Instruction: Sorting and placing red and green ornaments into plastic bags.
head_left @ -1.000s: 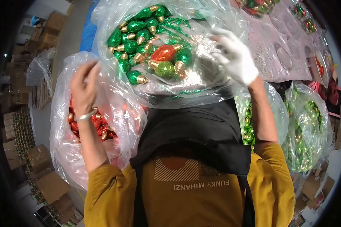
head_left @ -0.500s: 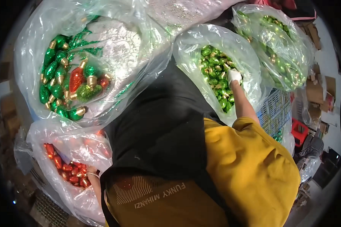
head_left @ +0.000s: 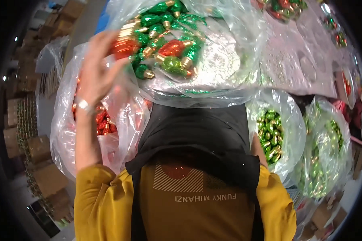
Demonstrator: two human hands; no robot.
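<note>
My left hand [head_left: 96, 70], blurred by motion, is raised at the left edge of a large clear plastic bag [head_left: 225, 86]. Between its thumb and fingers is a glittery red bulb ornament [head_left: 124, 47] with a gold cap, also smeared. Inside the bag lie dark green bulb ornaments [head_left: 151, 20], along with a red one [head_left: 171, 48] and a light green one [head_left: 172, 65]. Below the left forearm, red ornaments [head_left: 104, 122] fill another bag. Only a little of my right hand [head_left: 256, 145] shows, beside a bag of light green ornaments [head_left: 270, 134]; its fingers are hidden.
Another bag of light green ornaments [head_left: 323, 148] stands at the far right. A pinkish plastic sheet [head_left: 285, 60] covers the surface at the upper right, with a mixed cluster of ornaments [head_left: 285, 8] at its top. Cardboard boxes [head_left: 48, 176] stand along the left.
The view has swung, so the bags sit elsewhere in it. My left hand has come up from the red ornaments with one. My right hand has drawn back from among the light green ornaments.
</note>
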